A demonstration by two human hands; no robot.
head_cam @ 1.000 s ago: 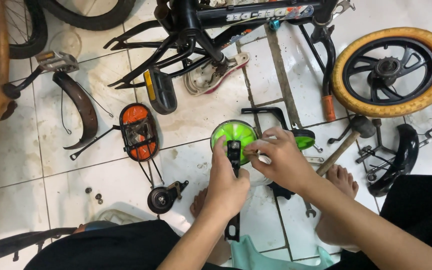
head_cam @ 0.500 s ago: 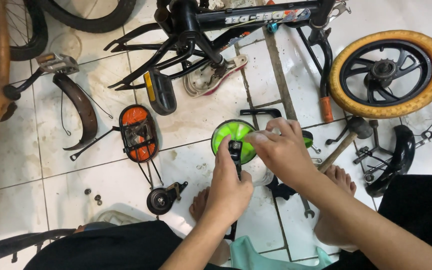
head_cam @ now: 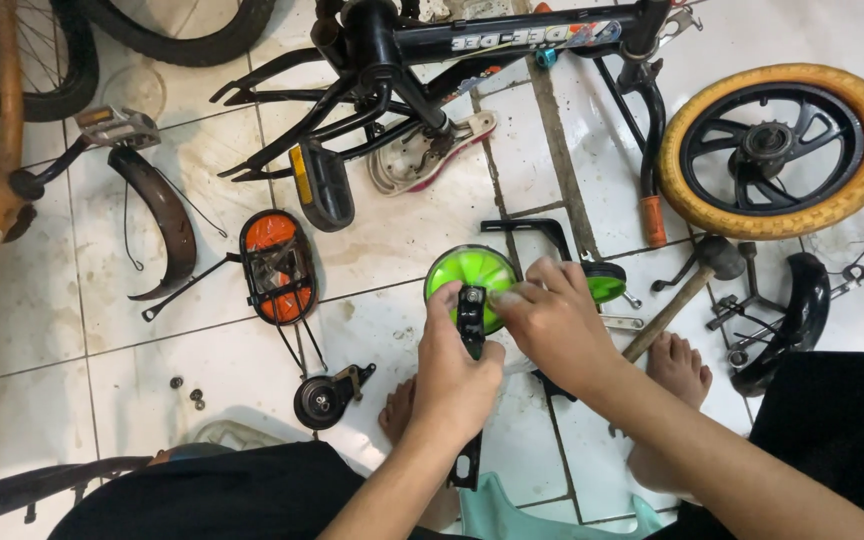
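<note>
2 hands: both worked on 1 green training wheel [head_cam: 472, 272], which stood on edge on the tiled floor [head_cam: 402, 240] just ahead of the person's bare feet.
Left hand [head_cam: 452, 370]: closed around the black bracket arm [head_cam: 471, 310] of that wheel, apparently to keep the wheel upright and steady.
Right hand [head_cam: 552, 320]: fingers pinched at the hub where the bracket met the wheel; what they gripped was hidden, likely a small fastener.
Second training wheel [head_cam: 604, 283]: 1, green, lying just behind the right hand with its own black bracket, within easy reach.
Hammer [head_cam: 697, 275]: 1, head away from the person and handle slanting toward the right foot, near to grab.
Yellow-tyred wheel [head_cam: 780, 150]: 1, flat on the floor, well apart to the right.
Bicycle frame [head_cam: 432, 60]: 1, black, laid on its side across the top.
Orange chain guard [head_cam: 277, 265]: 1, to the left.
Mudguards: 2, a brown one [head_cam: 162, 225] at left, a black one [head_cam: 802, 320] at right.
Loose nuts [head_cam: 192, 395]: about 3, small, on the floor at left.
</note>
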